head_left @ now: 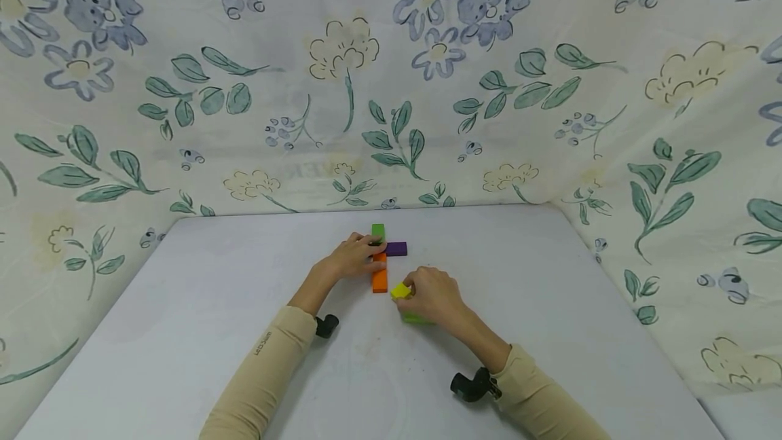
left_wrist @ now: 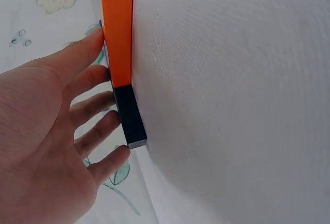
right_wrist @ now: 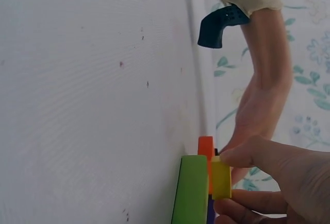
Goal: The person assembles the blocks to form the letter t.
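Observation:
My right hand pinches a small yellow block between thumb and fingers; the right wrist view shows that yellow block beside a larger green block. In the head view, this green block is mostly hidden under the right hand. My left hand lies over the left side of a small block arrangement. Its fingers are extended, with fingertips at an orange block and a dark block. The orange block points toward me, a purple block juts right, and another green block stands at the far end.
The blocks are on a white-covered table. A cloth with flowers and leaves hangs behind it and along the sides. Black wrist-worn devices stick out near both sleeve cuffs.

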A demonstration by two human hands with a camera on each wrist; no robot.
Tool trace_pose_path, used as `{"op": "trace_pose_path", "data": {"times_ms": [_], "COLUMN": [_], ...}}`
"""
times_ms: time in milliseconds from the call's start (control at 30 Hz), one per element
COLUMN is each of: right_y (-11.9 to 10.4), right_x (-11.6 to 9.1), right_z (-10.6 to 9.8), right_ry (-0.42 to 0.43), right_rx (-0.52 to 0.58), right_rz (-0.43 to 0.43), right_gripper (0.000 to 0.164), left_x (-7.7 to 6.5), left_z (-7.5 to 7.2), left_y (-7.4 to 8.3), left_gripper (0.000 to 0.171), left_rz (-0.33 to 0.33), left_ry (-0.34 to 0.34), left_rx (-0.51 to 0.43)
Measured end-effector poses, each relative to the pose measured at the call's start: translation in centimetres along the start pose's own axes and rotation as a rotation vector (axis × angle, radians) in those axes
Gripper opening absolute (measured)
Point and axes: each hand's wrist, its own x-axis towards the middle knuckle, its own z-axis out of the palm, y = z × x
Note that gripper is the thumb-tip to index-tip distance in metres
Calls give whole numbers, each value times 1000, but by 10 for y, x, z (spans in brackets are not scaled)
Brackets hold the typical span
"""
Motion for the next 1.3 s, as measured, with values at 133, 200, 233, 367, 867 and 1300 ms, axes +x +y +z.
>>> {"op": "trace_pose_path", "data": {"times_ms": [133,200,233,367,867,1300], "right_y": [-2,-3,-4,-7,-14,-16], "right_x": [0,0,0,-1,-1,0], "right_z": [-1,-1,-1,0,5,7], "right_ry": [-1,-7,-10,-21,-51,-78], "right_rx": [6,8,9,4,40,60], "right_rz": [-12,-17,-21,-36,-69,-69], "right_gripper": [37,36,36,35,34,34], "left_x": [0,-1,-1,-1,-2,-1], "left_z": [0,-1,-1,0,-4,-3], "left_y": [0,0,0,-1,2,1], "left_gripper": [57,57,57,57,56,57], "left_rz": [3,3,3,6,1,5], "left_ry": [2,1,0,-1,-12,-6], "left_rx": [-1,0,1,-4,-20,3]}}
